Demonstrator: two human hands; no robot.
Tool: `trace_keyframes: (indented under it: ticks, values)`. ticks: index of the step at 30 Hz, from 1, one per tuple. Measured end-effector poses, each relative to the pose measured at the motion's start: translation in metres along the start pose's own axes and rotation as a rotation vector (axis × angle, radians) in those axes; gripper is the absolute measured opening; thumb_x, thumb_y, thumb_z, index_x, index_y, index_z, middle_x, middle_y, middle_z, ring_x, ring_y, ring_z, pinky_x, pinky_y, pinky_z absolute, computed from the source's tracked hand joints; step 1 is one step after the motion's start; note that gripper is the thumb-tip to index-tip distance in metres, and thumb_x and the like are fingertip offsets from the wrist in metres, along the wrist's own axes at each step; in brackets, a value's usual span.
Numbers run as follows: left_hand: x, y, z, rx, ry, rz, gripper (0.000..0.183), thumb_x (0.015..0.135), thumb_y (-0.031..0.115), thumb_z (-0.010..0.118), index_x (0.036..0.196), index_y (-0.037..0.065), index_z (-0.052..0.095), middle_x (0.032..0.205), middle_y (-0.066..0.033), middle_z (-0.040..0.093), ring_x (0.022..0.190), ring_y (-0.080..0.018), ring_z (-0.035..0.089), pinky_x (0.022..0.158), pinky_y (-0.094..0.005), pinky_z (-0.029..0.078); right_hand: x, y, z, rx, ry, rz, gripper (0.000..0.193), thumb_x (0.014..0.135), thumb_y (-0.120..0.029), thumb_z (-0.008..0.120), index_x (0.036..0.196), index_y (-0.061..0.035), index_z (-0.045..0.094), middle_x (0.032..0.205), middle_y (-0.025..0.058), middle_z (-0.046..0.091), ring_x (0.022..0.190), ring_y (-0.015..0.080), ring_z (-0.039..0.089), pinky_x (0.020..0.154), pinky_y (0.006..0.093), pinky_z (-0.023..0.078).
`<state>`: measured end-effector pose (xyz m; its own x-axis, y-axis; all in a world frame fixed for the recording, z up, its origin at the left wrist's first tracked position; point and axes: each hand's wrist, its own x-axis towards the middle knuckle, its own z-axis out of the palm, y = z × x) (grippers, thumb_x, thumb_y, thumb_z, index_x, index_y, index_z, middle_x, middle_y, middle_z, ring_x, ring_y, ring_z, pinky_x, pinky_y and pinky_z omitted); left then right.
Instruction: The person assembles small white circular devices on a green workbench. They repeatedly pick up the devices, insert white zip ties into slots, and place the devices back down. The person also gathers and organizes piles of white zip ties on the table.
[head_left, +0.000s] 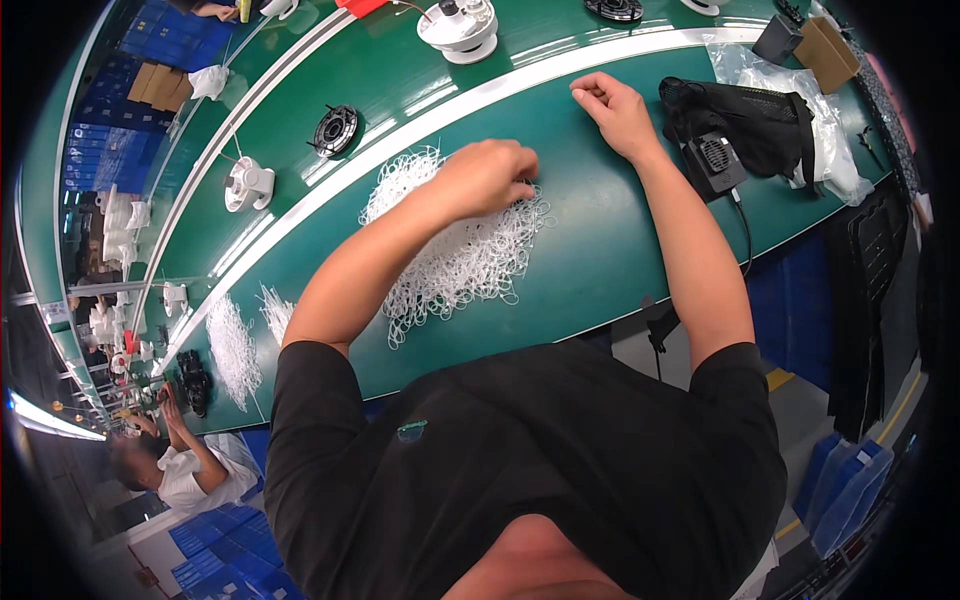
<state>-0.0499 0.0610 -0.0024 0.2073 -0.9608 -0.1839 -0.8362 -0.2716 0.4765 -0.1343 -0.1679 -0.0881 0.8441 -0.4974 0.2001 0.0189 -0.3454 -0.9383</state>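
Observation:
A wide heap of thin white looped ties (460, 262) lies on the green bench. Over its upper right part is my left hand (490, 178), with the fingers curled down and the fingertips near the heap's edge. Whatever those fingers hold, if anything, is hidden by the hand. Farther right, above bare green bench top, my right hand (618, 115) is closed, its fingers bent in toward the thumb. Nothing shows between its fingertips. It is apart from the heap.
A black mesh bag (745, 125) and a black boxy device (714, 165) with a cable sit at right. Beyond the pale rail are white fan-like units (458, 30) and a round black part (336, 131). More white ties (232, 350) lie left, near another person (190, 475).

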Motion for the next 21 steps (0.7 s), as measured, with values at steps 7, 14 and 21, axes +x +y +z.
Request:
trace_keyframes:
  ticks: [7,14,21]
  values:
    - [0.003,0.005,0.007,0.069,-0.104,-0.006,0.016,0.081,0.013,0.074,0.093,0.007,0.067,0.093,-0.0104,0.067,0.088,-0.0329,0.065,0.075,-0.0437,0.051,0.000,0.001,0.000,-0.013,0.003,-0.003,0.022,0.092,-0.020,0.067,0.104,-0.0024,0.070,0.090,0.0046,0.072,0.078,0.0117,0.065,0.073,0.0278,0.052]
    - [-0.002,-0.006,0.008,0.000,-0.084,0.019,0.011,0.085,0.009,0.068,0.093,0.003,0.064,0.093,-0.0125,0.065,0.088,-0.0333,0.064,0.077,-0.0438,0.051,-0.001,0.002,0.000,0.013,0.000,0.010,0.021,0.093,-0.020,0.067,0.104,-0.0024,0.070,0.090,0.0045,0.072,0.078,0.0116,0.065,0.073,0.0277,0.052]
    - [0.001,-0.008,0.012,0.060,0.013,-0.027,0.009,0.089,0.010,0.063,0.094,0.003,0.061,0.096,-0.0136,0.064,0.094,-0.0342,0.062,0.080,-0.0448,0.049,-0.001,0.005,0.000,-0.010,-0.001,-0.001,0.021,0.092,-0.020,0.067,0.104,-0.0023,0.070,0.090,0.0049,0.072,0.078,0.0120,0.065,0.074,0.0281,0.052]
